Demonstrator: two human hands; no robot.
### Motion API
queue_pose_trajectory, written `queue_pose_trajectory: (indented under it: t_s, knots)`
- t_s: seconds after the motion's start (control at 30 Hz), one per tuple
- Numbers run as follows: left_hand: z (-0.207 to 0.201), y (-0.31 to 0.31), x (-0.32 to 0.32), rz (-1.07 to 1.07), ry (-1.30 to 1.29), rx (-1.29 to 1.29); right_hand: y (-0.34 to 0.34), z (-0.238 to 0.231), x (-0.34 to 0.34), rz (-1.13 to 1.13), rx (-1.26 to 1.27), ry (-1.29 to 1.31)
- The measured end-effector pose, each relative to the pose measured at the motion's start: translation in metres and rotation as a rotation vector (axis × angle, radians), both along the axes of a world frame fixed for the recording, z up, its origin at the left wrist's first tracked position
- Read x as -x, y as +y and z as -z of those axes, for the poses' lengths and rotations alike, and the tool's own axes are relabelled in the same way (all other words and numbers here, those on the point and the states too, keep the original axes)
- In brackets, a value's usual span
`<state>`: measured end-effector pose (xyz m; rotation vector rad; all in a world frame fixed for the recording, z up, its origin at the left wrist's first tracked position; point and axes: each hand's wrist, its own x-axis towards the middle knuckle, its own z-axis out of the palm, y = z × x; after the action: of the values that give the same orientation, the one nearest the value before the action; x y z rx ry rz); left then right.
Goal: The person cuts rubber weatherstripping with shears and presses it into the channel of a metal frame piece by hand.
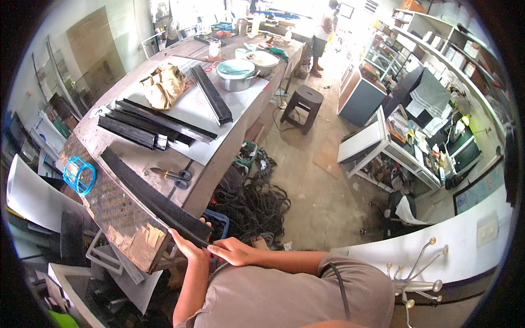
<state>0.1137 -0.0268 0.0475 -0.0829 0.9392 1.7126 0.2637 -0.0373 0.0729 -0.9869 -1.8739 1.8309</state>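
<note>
A long black strip [147, 194] lies slantwise along the near part of the workbench, its close end reaching past the bench edge towards me. My left hand [190, 245] is wrapped around that end, thumb on one side and fingertips on the other. Right beside it, my right hand [234, 251] pinches the very tip of the strip, fingers together. Scissors [174, 174] with dark handles rest on the bench to the right of the strip. Farther up, several black channel-shaped lengths [158, 121] are stacked, and another black length [212, 95] lies apart near a pot.
A crumpled tan bag [164, 86], a lidded pot [236, 74] and a blue plastic frame [79, 175] sit on the workbench [210, 169]. Tangled black strips [254, 202] heap on the floor beside it. A brown stool [303, 106] and a person [322, 35] stand farther off.
</note>
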Motion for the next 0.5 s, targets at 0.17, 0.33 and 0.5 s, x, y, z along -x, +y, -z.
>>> queue_pose_trajectory:
  t_s: [0.17, 0.33, 0.5]
  knots:
    - [-0.006, 0.001, -0.004, 0.018, -0.002, -0.003, -0.001, 0.003, -0.001, 0.048, -0.063, 0.026]
    - [-0.008, 0.003, -0.004, 0.044, 0.002, -0.006, 0.001, 0.002, -0.002, 0.051, -0.099, 0.006]
    - [-0.017, 0.001, -0.004, 0.046, -0.025, 0.0, 0.003, -0.006, -0.002, 0.033, -0.095, -0.023]
